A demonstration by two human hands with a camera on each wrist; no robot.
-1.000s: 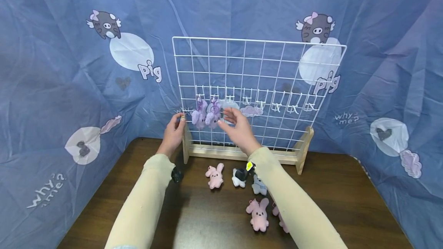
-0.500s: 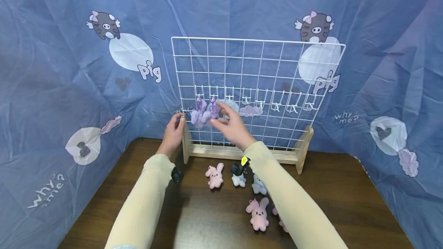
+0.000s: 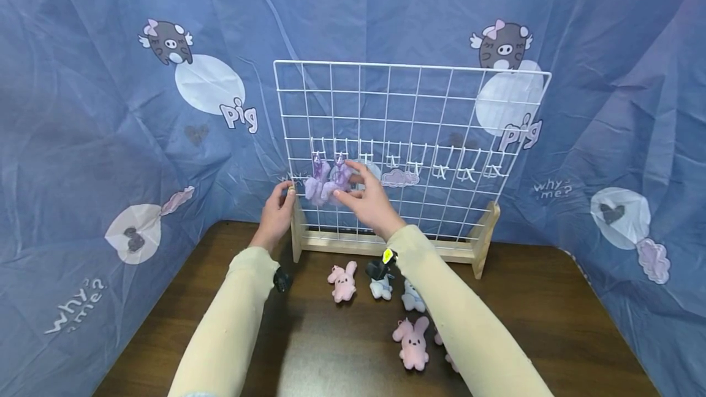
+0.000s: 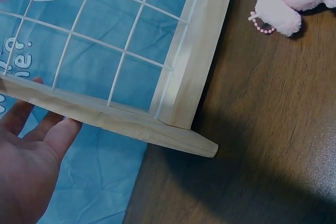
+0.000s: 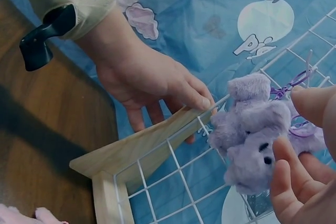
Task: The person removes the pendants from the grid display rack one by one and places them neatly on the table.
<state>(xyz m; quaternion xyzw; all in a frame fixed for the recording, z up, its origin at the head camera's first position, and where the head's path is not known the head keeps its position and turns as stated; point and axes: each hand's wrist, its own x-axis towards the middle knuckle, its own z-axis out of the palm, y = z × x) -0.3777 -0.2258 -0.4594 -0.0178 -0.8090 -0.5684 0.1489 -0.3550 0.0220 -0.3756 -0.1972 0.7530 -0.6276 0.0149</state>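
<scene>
Two purple plush rabbit keychains hang side by side on hooks at the left of a white wire grid rack (image 3: 419, 109). My right hand (image 3: 366, 198) holds the right-hand plush rabbit keychain (image 3: 342, 175) between thumb and fingers. In the right wrist view my fingertips lie at its fur (image 5: 298, 139) near the purple ring (image 5: 300, 128). The other plush rabbit keychain (image 3: 315, 187) hangs against it. My left hand (image 3: 276, 214) grips the wooden side post of the rack, thumb in front and fingers behind. In the left wrist view that post (image 4: 100, 119) is plain pale wood.
Several bare white hooks (image 3: 439, 170) continue rightward along the grid. On the brown table (image 3: 220, 336) lie a pink plush rabbit (image 3: 344, 282), another pink plush rabbit (image 3: 413, 343), a white plush (image 3: 380, 288) and a grey-blue plush (image 3: 412, 296). My right sleeve partly covers another pink one.
My right hand has moved left and closed in on the right-hand purple plush rabbit keychain, which now tilts and sits nearer the other one. My left hand stays on the post.
</scene>
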